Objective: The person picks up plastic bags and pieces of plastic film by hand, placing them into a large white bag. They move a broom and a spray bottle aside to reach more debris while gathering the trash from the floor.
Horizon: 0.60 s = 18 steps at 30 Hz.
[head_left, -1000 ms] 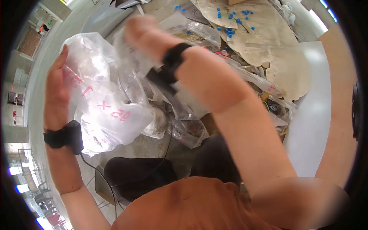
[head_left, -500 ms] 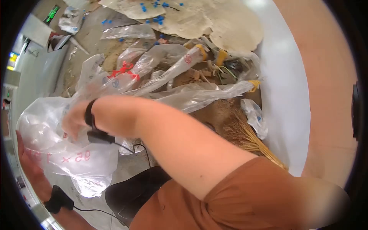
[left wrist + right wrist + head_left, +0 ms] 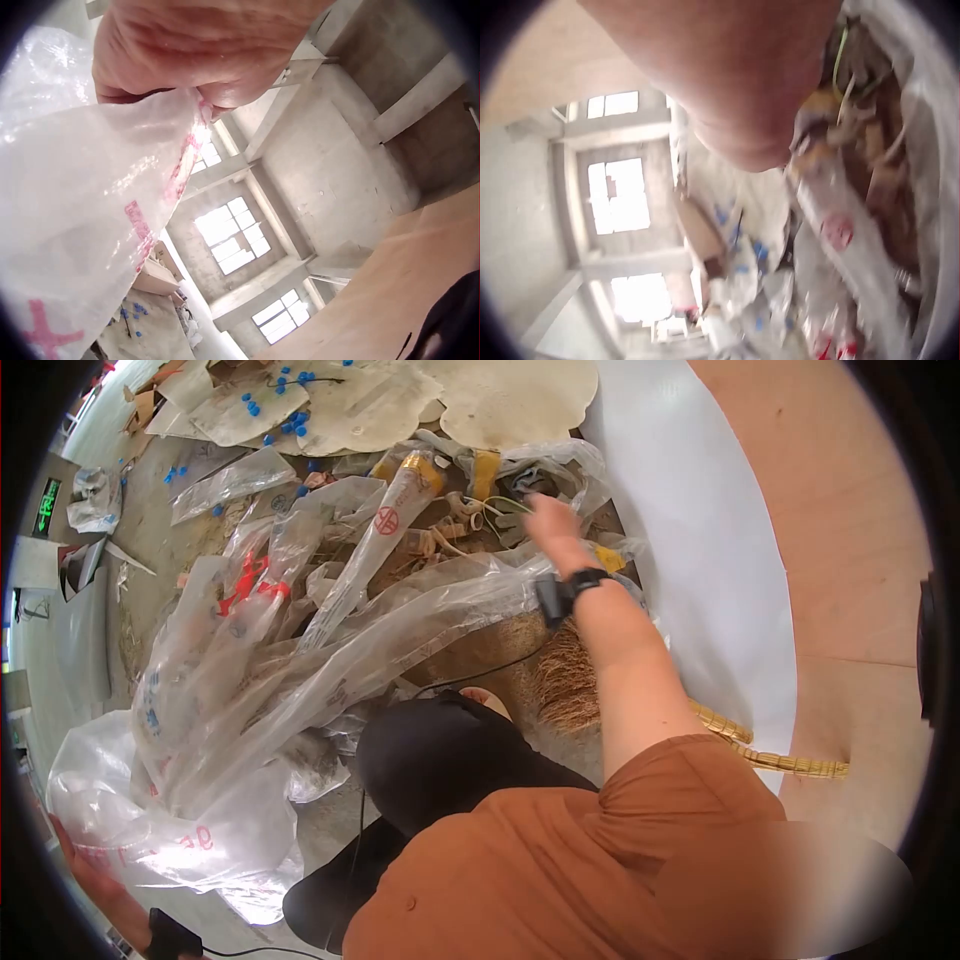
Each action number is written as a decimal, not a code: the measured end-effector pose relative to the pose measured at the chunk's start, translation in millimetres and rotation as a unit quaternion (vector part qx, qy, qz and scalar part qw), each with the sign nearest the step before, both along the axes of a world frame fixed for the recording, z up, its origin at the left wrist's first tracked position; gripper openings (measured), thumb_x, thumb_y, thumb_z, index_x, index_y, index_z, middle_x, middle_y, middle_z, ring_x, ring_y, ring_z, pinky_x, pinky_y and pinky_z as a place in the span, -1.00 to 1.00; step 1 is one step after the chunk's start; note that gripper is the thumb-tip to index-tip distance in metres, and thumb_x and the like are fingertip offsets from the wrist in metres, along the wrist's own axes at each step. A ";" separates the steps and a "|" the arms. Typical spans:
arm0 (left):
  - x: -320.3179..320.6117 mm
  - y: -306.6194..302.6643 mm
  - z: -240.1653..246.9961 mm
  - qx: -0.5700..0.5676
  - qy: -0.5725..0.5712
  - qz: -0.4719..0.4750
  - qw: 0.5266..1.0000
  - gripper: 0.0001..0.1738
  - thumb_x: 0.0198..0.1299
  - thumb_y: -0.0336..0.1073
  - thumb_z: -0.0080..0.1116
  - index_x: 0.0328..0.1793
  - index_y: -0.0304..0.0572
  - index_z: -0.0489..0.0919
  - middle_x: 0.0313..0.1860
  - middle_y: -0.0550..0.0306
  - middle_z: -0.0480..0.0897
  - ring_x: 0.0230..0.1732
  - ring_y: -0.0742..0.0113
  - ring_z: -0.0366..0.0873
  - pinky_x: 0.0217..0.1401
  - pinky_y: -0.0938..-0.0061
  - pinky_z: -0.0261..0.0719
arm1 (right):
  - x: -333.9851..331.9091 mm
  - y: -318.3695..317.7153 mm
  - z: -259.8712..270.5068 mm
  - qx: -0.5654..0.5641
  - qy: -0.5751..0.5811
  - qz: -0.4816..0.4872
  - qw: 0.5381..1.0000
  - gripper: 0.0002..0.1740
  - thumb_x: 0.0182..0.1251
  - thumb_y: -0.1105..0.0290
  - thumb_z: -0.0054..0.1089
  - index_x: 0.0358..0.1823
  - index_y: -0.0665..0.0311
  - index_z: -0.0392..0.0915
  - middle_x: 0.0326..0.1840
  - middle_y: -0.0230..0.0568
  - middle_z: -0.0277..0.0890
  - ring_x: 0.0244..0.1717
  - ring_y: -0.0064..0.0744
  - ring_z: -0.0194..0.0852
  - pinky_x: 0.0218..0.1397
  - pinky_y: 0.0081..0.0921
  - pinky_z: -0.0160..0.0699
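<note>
Littered floor (image 3: 150,515) — plastic bag (image 3: 235,840) clenched in left hand (image 3: 202,45) — right hand's (image 3: 555,528) hold unclear

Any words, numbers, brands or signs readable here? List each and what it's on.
"+" (maybe a turned "×"): red, on the white plastic bag, left wrist view.
Other red characters on that bag: distorted, possibly reversed; can't read reliably.
Red round mark on the long clear plastic wrap: symbol too small to make out.
Green wall sign: pictogram, unclear; no legible words.
No readable brand.
</note>
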<state>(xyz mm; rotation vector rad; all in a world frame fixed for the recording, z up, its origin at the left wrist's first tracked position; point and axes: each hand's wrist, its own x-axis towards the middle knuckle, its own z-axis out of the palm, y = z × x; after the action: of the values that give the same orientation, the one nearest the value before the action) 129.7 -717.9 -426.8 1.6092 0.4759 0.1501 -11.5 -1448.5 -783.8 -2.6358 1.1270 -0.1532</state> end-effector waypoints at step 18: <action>12.6 -65.3 6.4 -0.031 0.071 0.019 0.997 -0.28 0.27 0.11 0.03 0.39 -0.24 0.28 0.34 0.02 0.34 0.29 0.13 0.33 0.30 0.30 0.34 | -47.1 -49.4 -57.5 -0.109 0.142 0.062 0.982 -0.83 0.11 0.39 0.07 -0.35 0.13 0.66 -0.13 -0.24 0.55 0.03 -0.15 0.38 0.07 -0.17 0.27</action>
<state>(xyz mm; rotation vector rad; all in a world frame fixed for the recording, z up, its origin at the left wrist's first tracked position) 142.3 -783.2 -420.4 1.5576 0.6148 0.0502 -58.6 -1497.9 -841.2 -2.9879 1.0761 0.1373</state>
